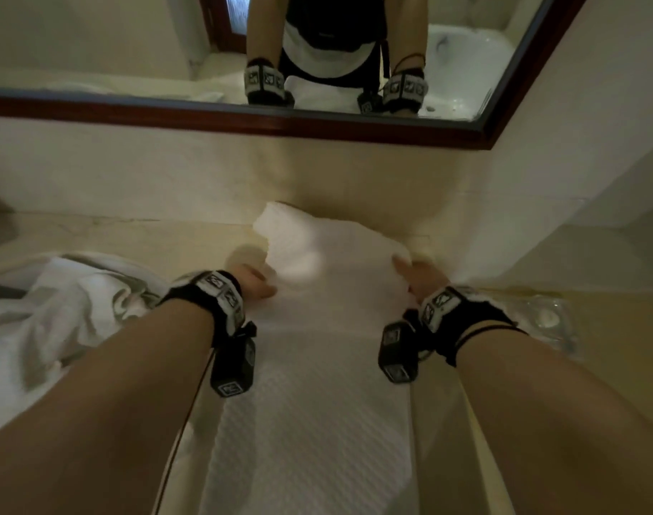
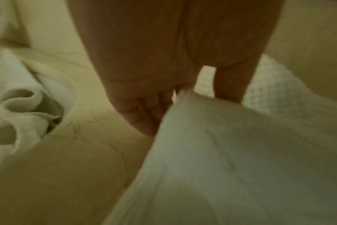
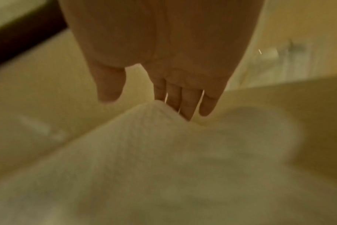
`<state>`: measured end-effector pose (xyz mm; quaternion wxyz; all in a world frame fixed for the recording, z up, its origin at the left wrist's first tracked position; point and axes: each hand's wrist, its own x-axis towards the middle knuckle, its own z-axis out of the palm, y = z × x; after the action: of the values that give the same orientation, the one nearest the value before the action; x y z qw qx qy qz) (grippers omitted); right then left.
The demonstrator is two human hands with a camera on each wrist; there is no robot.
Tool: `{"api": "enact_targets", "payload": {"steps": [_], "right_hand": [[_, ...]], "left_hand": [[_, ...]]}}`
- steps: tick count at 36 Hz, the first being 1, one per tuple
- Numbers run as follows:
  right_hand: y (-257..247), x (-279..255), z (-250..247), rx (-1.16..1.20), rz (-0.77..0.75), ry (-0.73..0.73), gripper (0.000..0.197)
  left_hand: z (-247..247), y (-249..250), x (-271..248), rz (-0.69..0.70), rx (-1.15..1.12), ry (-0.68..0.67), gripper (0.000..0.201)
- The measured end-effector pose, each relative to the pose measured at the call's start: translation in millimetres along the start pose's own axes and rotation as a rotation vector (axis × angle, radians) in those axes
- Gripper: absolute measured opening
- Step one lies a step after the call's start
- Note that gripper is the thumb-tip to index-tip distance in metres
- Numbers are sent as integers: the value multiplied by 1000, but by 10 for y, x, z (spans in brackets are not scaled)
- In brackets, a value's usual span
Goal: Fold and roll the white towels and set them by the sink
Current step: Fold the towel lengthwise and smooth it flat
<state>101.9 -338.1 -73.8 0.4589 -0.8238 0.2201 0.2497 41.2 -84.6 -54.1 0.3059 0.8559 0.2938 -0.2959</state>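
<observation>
At frame centre, the left hand (image 1: 256,282) and right hand (image 1: 421,278) each pinch a side edge of the waffle-weave white towel (image 1: 317,347), lifting its far end off the marble counter (image 1: 150,236) to fold it.

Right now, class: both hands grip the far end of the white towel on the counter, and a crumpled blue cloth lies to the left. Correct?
Not quite. The crumpled cloth is white, not blue, as the head view shows. The left hand and right hand do grip the towel.
</observation>
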Motion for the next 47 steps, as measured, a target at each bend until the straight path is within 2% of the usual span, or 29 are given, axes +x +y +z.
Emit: {"api": "enact_targets", "payload": {"steps": [2,4,7,9,12,14,16,17,19,22,24,26,28,30,32,35,37,39,42,43,47], "right_hand": [[125,-47,47,-270,44,-32,70],[263,-34,78,-430,57,-53,68],[291,-33,117,-470,104,-60,67],[255,-60,151,-482,104,-65,71],[95,-94,124,-364,66,27,71],[-52,-124,33,-171,4,67,65],[-184,-172,-81,70,-120,114,60],[-245,-208,-134,194,-170,150,59],[-355,-307,-206,329,-229,215,55],[-494,-354,-239,383,-299,265,47],[-563,-363,-226,420,-345,267,42],[-585,-337,-210,397,-368,263,39],[-523,-292,-170,314,-348,249,44],[-379,-249,-94,190,-276,212,55],[-184,-201,7,61,-146,142,70],[48,-112,130,3,-70,5,79],[90,-65,164,-48,-97,-26,75],[47,-23,171,-56,-120,-6,74],[-90,-4,194,22,-108,15,93],[-125,-14,195,19,-93,16,92],[-140,-23,162,-95,-46,55,69]], "left_hand": [[44,3,73,-1,18,46,60],[71,26,131,-9,-3,23,65],[78,77,88,7,78,32,54],[62,63,98,87,-70,100,48],[-37,-32,189,196,-421,67,42],[-164,-59,191,258,-715,65,45],[-307,-2,63,385,-901,51,15],[-387,53,-2,441,-939,66,9],[-502,146,-52,526,-913,137,21],[-612,194,-68,584,-861,234,10],[-637,189,-24,604,-842,253,17],[-617,157,38,582,-817,291,23],[-560,85,93,504,-752,324,20],[-467,3,141,356,-592,304,29],[-358,-75,154,212,-377,191,41],[-217,-112,110,188,-202,60,55],[-175,-82,106,238,-207,76,64],[-199,-5,76,273,-314,100,61],[-294,135,34,250,-493,127,56],[-320,184,24,252,-509,137,56],[-285,281,70,270,-406,155,53]]}}
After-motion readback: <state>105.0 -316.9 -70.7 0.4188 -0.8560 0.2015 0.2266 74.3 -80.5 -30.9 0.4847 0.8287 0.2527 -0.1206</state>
